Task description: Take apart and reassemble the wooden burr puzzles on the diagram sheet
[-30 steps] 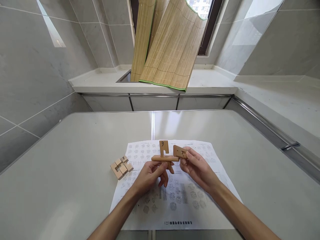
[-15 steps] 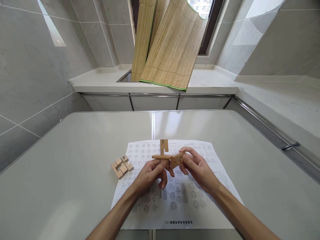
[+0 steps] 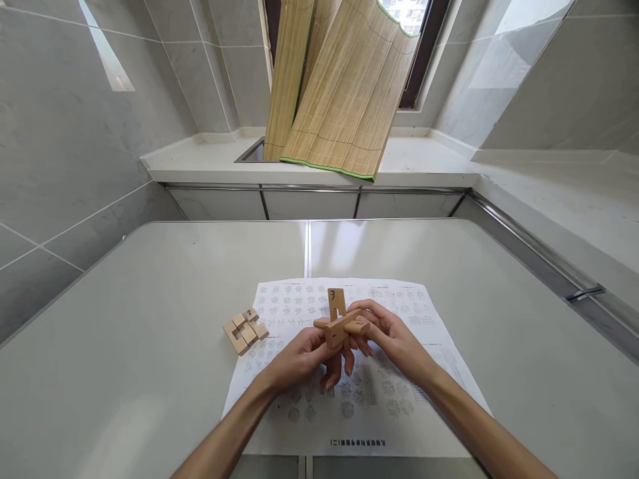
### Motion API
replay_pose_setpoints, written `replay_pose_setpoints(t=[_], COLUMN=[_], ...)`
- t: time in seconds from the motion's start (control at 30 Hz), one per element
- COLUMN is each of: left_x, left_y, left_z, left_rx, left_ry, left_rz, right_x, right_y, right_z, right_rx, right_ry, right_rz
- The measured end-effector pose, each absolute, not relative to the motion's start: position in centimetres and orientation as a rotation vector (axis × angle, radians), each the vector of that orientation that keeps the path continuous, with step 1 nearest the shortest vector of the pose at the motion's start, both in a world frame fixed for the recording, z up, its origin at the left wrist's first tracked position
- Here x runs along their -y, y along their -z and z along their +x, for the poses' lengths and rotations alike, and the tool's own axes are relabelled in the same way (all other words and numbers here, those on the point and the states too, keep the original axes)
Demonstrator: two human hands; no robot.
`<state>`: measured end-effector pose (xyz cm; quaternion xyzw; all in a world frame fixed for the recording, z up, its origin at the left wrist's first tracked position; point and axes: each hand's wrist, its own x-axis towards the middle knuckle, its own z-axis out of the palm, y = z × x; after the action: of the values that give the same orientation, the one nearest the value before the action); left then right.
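Several notched wooden puzzle pieces (image 3: 337, 330) cross each other in an interlocked cluster between my hands, above the printed sheet. One notched piece stands upright at the back with a mark like a 3 near its top. My left hand (image 3: 312, 356) grips the cluster from the left and below, its fingers curled underneath. From the right, my right hand (image 3: 387, 332) pinches the cluster with thumb and fingers. Some fingertips are hidden behind the wood. Left of my hands lies a flat group of wooden blocks (image 3: 245, 331) around a small square gap, one marked 3.
A large printed sheet (image 3: 349, 426) with rows of small diagrams lies under my hands on the glossy pale table (image 3: 150, 299). Behind the table runs a white ledge (image 3: 200, 159). A bamboo mat (image 3: 344, 100) hangs over it from the window. Tiled walls stand on both sides.
The wooden cluster has been turned, and its long pieces now point differently. My right hand has shifted its hold and come closer to my left. The flat blocks stay put.
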<state>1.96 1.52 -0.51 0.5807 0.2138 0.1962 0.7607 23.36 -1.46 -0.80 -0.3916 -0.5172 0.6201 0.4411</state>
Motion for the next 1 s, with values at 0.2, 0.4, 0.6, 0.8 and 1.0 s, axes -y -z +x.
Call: replay_pose_setpoints(t=[0.2, 0.4, 0.6, 0.8, 1.0], left_x=[-1.2, -0.8, -0.5, -0.7, -0.8], left_y=[0.3, 0.6, 0.2, 0.3, 0.7], left_z=[2.1, 2.2, 2.6, 2.7, 2.8], left_rx=[-0.455, -0.436, -0.384, -0.388, -0.459], left_ry=[-0.406, -0.363, -0.351, -0.349, -0.374], left_rz=[1.165, 1.144, 1.145, 1.146, 1.148], right_x=[1.3, 1.3, 1.4, 1.5, 1.3], right_y=[0.2, 1.0, 1.4, 1.2, 1.5], right_z=[23.4, 23.2, 23.0, 22.8, 23.1], right_rx=[1.303, 1.225, 1.147, 1.07, 1.017], right_ry=[-1.593, -1.695, -1.692, -1.675, -1.624], right_rz=[-0.989, -1.0, -0.958, -0.96, -0.984])
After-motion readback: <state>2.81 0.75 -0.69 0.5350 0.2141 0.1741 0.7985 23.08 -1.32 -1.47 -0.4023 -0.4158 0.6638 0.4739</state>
